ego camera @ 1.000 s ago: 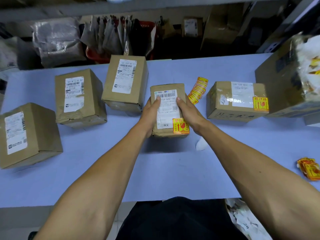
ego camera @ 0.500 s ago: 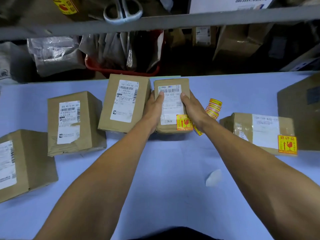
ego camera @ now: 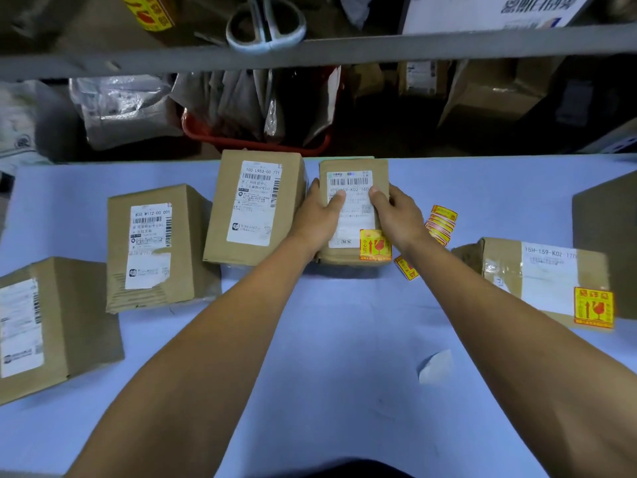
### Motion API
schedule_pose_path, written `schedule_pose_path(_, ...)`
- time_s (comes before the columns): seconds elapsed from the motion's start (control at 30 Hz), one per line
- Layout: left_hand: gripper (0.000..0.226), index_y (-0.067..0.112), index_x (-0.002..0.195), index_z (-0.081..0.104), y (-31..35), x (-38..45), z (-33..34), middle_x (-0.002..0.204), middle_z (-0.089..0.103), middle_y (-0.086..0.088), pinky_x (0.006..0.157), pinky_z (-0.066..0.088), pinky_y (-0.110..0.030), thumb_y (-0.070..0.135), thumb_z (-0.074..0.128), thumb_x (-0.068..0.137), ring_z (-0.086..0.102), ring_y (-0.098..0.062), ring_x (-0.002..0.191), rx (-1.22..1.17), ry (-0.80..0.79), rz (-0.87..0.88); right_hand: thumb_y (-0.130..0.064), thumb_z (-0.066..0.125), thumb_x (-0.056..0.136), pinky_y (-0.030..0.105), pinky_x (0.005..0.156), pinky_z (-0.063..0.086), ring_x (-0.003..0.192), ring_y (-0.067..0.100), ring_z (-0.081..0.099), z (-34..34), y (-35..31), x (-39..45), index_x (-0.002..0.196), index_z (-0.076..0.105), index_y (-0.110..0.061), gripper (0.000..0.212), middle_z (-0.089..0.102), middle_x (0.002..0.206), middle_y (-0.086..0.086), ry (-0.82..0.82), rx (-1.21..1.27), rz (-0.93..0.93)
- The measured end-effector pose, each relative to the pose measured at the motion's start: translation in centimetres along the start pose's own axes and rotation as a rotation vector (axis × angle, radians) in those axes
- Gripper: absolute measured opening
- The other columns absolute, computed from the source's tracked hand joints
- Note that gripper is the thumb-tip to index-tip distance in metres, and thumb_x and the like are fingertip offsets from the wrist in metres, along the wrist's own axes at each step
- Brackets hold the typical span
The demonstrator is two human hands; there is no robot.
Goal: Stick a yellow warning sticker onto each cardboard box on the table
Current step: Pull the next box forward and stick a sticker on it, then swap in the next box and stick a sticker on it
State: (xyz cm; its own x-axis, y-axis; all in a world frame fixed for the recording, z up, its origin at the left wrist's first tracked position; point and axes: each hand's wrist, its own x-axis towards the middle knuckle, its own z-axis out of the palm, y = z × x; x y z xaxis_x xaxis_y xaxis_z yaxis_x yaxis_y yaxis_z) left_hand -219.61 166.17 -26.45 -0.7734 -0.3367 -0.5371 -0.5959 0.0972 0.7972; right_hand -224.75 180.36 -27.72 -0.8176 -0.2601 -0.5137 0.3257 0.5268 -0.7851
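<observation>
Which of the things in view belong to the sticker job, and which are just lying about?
Job:
- held box, stickered, gripped by left hand and right hand
- stickered box at right
- three unstickered boxes
- yellow sticker strip

Lying about:
- white backing scrap
- scissors on shelf
- red basket of bags
- large carton

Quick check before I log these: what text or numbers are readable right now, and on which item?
"100 L953-00 771": label on the tall middle box.
"830 W172-00 001": label on the box left of it.
"K02-160", start covered by a thumb: label on the held box.
"15H-159-K02-170": label on the right box.
Yellow warning stickers, far-left box label: print too blurred to read.
</observation>
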Motion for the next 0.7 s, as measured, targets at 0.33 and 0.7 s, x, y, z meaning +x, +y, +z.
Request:
schedule_pose_path(0.33, 0.055, 0.017, 0.151, 0.039, -1.4, -6.1, -9.9, 0.162, 0.026, -0.01, 0.12, 0.016, -0.033, 0.031, 0.053, 0.1, 0.02, -0.029, 0.151, 0.805, 0.167, 0.465, -0.023, 0.055, 0.097, 0.034, 0.104, 0.038, 0.127, 0.026, 0.053, 1.3, -3.9, -4.5, 0.133, 0.06, -0.009, 0.038, 0.06, 0.136, 0.01, 0.257, -0.392, -0.328)
schedule_pose_path(0.7, 0.067, 0.023, 0.159, 0.003, -6.4, -3.4, -14.6, 0.166, -0.015, -0.01, 0.124, 0.0, -0.045, 0.046, 0.034, 0.104, -0.01, -0.035, 0.152, 0.93, 0.057, 0.265, -0.016, 0.057, 0.094, 0.043, 0.093, 0.049, 0.127, 0.045, 0.049, 11.1, -5.2, -5.1, 0.135, 0.054, 0.001, 0.044, 0.043, 0.147, 0.026, -0.042, -0.721, -0.591)
